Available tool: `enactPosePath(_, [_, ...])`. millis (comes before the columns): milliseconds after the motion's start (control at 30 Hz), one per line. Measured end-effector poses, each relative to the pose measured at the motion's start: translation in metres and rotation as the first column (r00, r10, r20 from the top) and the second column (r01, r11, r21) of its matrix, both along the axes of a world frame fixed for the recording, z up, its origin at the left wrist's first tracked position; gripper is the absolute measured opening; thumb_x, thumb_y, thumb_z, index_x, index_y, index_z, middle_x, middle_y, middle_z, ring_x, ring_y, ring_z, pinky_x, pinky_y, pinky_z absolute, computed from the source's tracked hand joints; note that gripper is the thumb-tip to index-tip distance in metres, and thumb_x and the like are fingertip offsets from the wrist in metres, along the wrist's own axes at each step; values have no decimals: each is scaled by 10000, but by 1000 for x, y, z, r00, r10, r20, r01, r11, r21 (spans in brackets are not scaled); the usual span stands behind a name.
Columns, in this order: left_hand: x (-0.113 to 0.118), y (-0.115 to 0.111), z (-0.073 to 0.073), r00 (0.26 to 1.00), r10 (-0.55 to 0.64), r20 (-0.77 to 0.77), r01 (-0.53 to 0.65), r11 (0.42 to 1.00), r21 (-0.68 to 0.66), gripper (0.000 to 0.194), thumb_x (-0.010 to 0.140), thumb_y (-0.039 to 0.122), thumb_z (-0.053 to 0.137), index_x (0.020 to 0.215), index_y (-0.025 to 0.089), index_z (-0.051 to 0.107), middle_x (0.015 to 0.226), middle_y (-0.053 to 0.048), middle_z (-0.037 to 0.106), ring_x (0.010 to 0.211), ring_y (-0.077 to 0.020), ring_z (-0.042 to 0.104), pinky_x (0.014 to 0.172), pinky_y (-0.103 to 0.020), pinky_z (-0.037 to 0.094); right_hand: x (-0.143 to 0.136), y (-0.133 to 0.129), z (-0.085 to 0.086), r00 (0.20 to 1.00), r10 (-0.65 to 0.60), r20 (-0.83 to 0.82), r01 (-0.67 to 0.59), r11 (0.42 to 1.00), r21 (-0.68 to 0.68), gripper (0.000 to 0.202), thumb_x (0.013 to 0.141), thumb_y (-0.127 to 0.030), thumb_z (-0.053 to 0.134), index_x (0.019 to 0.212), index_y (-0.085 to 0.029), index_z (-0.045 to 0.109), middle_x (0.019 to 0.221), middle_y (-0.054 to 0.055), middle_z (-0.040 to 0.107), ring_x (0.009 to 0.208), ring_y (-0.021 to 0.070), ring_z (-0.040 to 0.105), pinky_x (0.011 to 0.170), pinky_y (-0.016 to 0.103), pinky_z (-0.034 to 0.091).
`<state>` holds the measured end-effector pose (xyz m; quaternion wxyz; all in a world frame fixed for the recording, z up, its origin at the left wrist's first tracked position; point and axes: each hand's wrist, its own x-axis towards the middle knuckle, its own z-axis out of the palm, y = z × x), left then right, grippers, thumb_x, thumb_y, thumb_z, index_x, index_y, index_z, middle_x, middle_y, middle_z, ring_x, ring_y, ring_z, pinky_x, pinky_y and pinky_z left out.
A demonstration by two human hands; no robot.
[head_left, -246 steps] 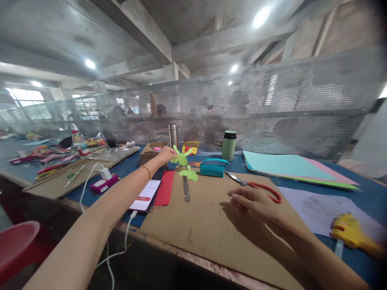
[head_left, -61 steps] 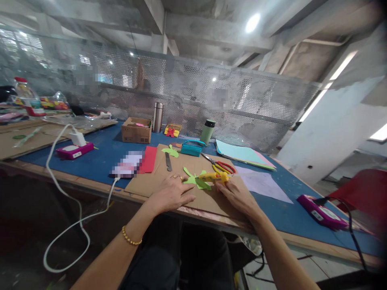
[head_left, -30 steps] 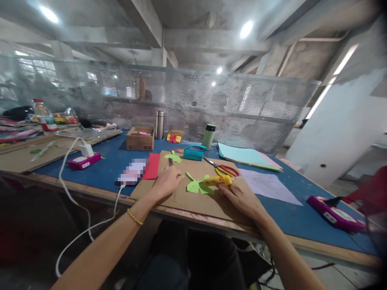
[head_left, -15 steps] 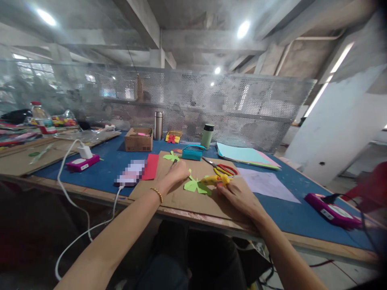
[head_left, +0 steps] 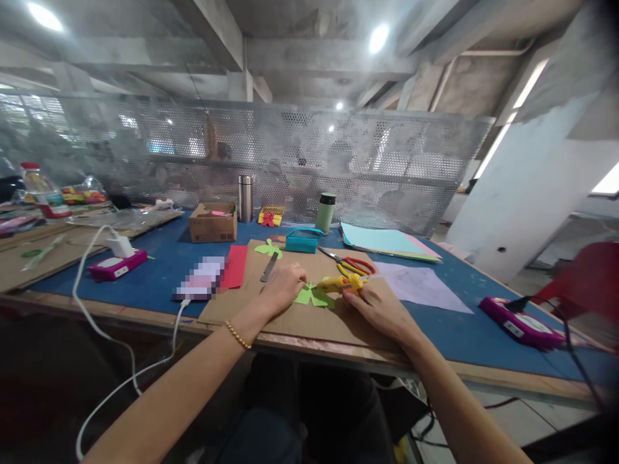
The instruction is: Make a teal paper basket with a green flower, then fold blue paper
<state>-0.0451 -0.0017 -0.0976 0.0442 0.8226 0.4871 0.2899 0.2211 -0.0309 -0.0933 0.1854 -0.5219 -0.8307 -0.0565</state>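
Observation:
My right hand (head_left: 370, 306) is closed round a yellow glue gun (head_left: 341, 283), whose nozzle points left over a light green paper shape (head_left: 316, 298) on the brown cardboard (head_left: 290, 321). At the left edge of that paper is my left hand (head_left: 286, 283), its fingers bent together; what they pinch, if anything, is too small to make out. A dark flat strip (head_left: 269, 266) lies on the cardboard just beyond my left hand. Another green paper piece (head_left: 268, 249) rests near the cardboard's far left corner.
Behind the cardboard are a teal case (head_left: 304, 240), red-handled pliers (head_left: 355, 265) and a green bottle (head_left: 325, 212). Red paper (head_left: 235, 267) and a phone (head_left: 202, 278) lie left, lilac paper (head_left: 420, 287) right. Further off stand a cardboard box (head_left: 213, 223) and a steel flask (head_left: 245, 198).
My left hand has come nearer to me, onto the left edge of the near green paper, and the dark strip now shows more fully. The view has shifted slightly.

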Motion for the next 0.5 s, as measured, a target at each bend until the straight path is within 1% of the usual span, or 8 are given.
enactPosePath(100, [0,1,-4,998,-11,-68,14,999,34,236,927,128,546,910,201,770,984,-60,711,964,-207,663,846,-301,481,2,2,0,999,39,33,-39,999,10,533,1043,-558,332,890,-243,734,707,62,658,685,230,575,686,371,403])
enactPosePath(167, [0,1,-6,994,-11,-111,17,999,52,254,951,131,524,912,198,767,985,-67,700,960,-206,659,839,-299,486,3,3,-1,995,83,48,-84,996,36,497,1047,-540,344,963,-253,741,738,56,673,716,229,585,706,365,411])
enactPosePath(233, [1,1,-7,989,-6,-150,16,997,70,273,970,132,498,918,189,759,986,-76,691,953,-208,656,827,-299,489,5,3,-2,993,100,58,-104,993,62,467,1047,-529,359,1003,-266,743,749,51,679,729,232,591,718,367,415])
enactPosePath(367, [2,0,-8,978,8,-206,13,995,97,285,985,126,468,930,180,743,992,-85,685,945,-212,656,809,-302,489,5,4,-3,996,71,56,-75,994,77,446,1047,-519,372,1013,-288,751,734,48,674,719,242,594,710,377,417])
enactPosePath(500, [2,1,-9,970,15,-242,12,994,112,290,987,116,456,914,171,731,991,-89,687,934,-223,658,784,-311,488,4,3,-2,997,55,54,-57,997,50,507,1052,-531,342,945,-257,754,717,54,666,684,231,578,686,375,409])
